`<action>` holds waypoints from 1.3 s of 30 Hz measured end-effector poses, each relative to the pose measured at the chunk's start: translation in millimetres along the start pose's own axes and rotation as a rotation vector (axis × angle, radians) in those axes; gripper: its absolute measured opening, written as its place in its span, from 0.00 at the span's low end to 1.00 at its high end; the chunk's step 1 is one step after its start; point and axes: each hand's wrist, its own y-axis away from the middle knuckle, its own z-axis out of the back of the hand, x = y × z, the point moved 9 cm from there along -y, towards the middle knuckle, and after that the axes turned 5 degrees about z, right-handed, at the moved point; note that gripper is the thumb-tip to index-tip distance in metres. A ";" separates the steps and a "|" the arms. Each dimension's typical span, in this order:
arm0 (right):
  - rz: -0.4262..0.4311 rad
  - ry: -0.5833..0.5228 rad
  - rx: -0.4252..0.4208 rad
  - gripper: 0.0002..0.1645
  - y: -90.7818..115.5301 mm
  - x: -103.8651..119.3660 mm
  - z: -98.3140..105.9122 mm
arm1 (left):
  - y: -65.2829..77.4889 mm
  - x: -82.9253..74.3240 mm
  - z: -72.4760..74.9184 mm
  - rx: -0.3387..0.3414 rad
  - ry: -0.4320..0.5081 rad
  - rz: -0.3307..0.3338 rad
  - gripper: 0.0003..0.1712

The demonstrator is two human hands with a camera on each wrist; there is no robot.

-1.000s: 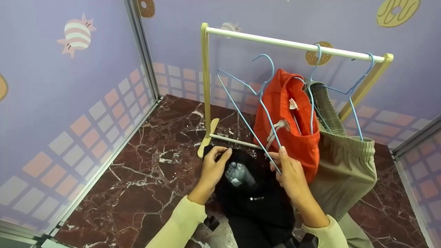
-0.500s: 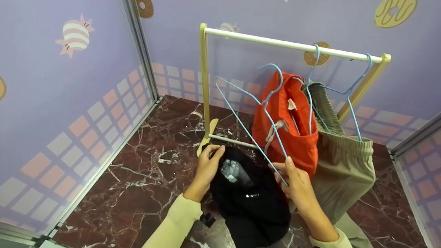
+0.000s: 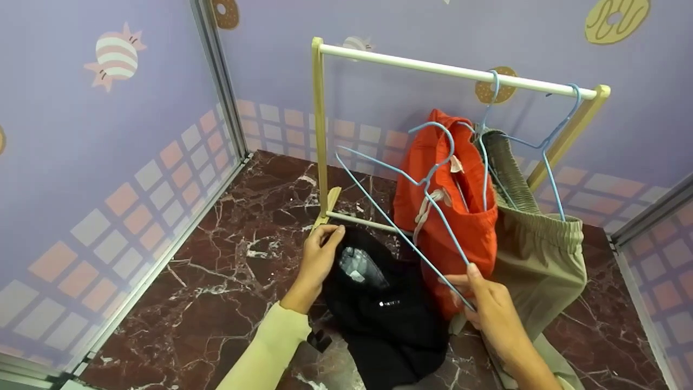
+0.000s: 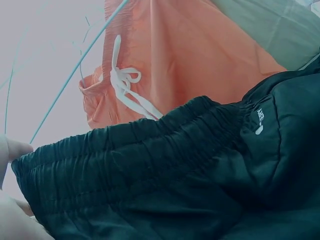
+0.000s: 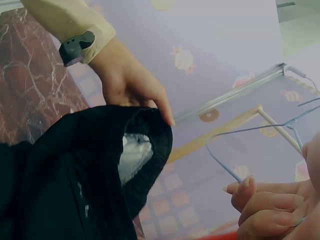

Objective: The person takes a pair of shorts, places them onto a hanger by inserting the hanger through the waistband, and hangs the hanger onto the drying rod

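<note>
My left hand pinches the elastic waistband of black pants at its left end. The waist gapes, showing a silvery-grey lining, and a small white logo sits below it. In the left wrist view the gathered waistband of the black pants spans the picture, with fingertips at its left corner. My right hand holds a light-blue hanger by its right lower corner, thumb on top. The hanger's hook points up and its far corner reaches left above the pants. In the right wrist view the hanger stands apart from the waistband.
A small clothes rack with a white rail stands behind. Orange drawstring bottoms and khaki pants hang from blue hangers at its right. Patterned purple walls enclose the dark red marbled floor.
The hanger and my right hand have moved down and right, the hook dropping away from the rail. My left hand has shifted slightly left and up, still gripping the waistband.
</note>
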 end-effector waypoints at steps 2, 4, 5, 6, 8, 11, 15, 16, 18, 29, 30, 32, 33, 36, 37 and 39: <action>0.000 0.013 0.001 0.34 3.5 -1.9 6.0 | -1.3 1.2 1.4 0.001 0.003 0.002 0.14; 0.000 0.029 -0.002 0.34 7.1 -3.7 12.6 | -3.7 3.1 2.7 0.004 0.006 0.004 0.14; -0.007 0.031 -0.003 0.34 9.0 -5.0 15.9 | -4.9 3.8 3.2 0.005 0.006 0.004 0.14; -0.012 0.039 -0.003 0.34 10.9 -6.5 19.2 | -6.2 4.6 4.1 0.002 0.005 0.005 0.15; -0.029 0.058 -0.001 0.34 14.4 -10.1 25.5 | -8.7 6.5 6.0 -0.004 0.000 0.011 0.15; -0.068 0.101 0.006 0.35 20.4 -16.8 35.1 | -11.5 9.1 9.2 -0.017 -0.007 0.021 0.14; -0.104 0.145 0.037 0.35 27.7 -22.4 44.7 | -14.1 12.1 11.5 -0.020 -0.016 0.034 0.15; -0.109 0.148 0.047 0.35 29.1 -23.9 46.5 | -14.6 12.5 11.7 -0.019 -0.019 0.035 0.16; -0.118 0.158 0.072 0.36 32.1 -25.9 49.7 | -15.2 13.1 11.9 -0.016 -0.025 0.042 0.16; -0.029 0.247 0.211 0.34 41.0 -32.7 67.7 | -18.2 15.6 11.8 -0.017 -0.035 0.070 0.16; -0.017 0.257 0.223 0.33 41.7 -32.5 68.9 | -18.2 15.7 11.7 -0.014 -0.036 0.074 0.16; 0.002 0.269 0.246 0.33 43.2 -31.8 71.1 | -18.1 15.9 11.4 -0.008 -0.040 0.079 0.16; 0.017 0.278 0.257 0.32 43.9 -31.1 71.9 | -18.2 15.5 11.3 -0.006 -0.042 0.076 0.16; 0.036 0.318 0.276 0.31 45.6 -30.1 74.4 | -18.1 14.0 11.3 -0.002 -0.051 0.065 0.16; 0.038 0.331 0.282 0.31 46.1 -30.1 74.9 | -18.0 13.3 11.3 -0.001 -0.055 0.058 0.16; 0.050 0.364 0.293 0.31 46.8 -29.6 75.2 | -17.6 11.5 11.2 -0.001 -0.066 0.040 0.16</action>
